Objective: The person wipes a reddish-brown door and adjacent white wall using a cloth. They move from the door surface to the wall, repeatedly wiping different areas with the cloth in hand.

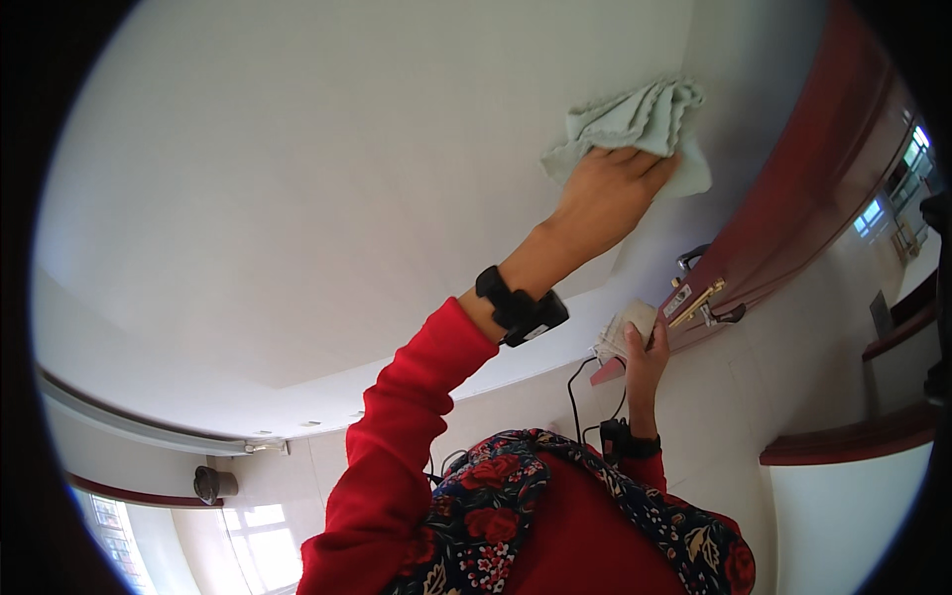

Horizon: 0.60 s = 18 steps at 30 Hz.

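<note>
My left hand presses a folded pale green cloth against a large whitish wall; its fingertips are hidden under the cloth. Lower down, my right hand grips a beige folded cloth or pad, near the edge of a dark red door. That door carries lever handles, a brass-coloured lock plate and a latch plate. Black devices are strapped to both wrists, and both sleeves are red.
Black cables hang beside my right forearm. A dark cylindrical container stands on the pale tiled floor at lower left. White surfaces with dark red edging are at lower right. Bright windows show at both sides.
</note>
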Each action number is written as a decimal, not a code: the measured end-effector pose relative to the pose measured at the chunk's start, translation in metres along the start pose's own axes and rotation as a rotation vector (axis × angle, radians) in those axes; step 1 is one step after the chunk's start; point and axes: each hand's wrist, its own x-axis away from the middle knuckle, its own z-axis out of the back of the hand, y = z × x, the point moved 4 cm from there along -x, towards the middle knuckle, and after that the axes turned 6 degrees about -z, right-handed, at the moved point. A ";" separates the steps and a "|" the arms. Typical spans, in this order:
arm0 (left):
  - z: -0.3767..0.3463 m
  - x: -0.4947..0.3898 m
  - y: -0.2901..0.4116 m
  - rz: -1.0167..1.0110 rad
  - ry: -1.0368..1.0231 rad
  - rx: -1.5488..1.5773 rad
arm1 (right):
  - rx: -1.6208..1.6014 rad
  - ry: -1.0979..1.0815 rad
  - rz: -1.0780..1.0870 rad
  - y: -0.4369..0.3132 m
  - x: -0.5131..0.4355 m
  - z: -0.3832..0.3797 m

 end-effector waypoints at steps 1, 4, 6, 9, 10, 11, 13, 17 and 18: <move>-0.009 0.011 0.001 -0.003 -0.030 0.021 | -0.005 0.017 0.053 0.002 -0.001 0.000; -0.026 0.049 0.009 0.007 -0.131 0.083 | -0.047 0.073 0.308 0.000 -0.005 0.001; -0.040 0.074 0.014 0.063 -0.277 0.158 | -0.013 0.090 0.334 0.001 -0.006 0.003; -0.051 0.107 0.027 0.178 -0.348 0.336 | -0.054 0.066 0.164 0.005 -0.001 0.008; -0.057 0.118 0.032 0.273 -0.358 0.442 | -0.063 0.060 0.129 0.005 -0.002 0.010; -0.059 0.129 0.035 0.367 -0.367 0.547 | -0.071 0.053 0.095 0.005 -0.001 0.012; -0.062 0.156 0.038 0.521 -0.393 0.703 | -0.071 0.060 0.154 0.002 -0.002 0.012; -0.054 0.212 0.033 0.781 -0.476 0.859 | -0.092 0.054 0.260 0.002 -0.006 0.011; -0.051 0.224 0.034 0.857 -0.511 0.878 | -0.110 0.029 0.206 0.005 -0.007 0.011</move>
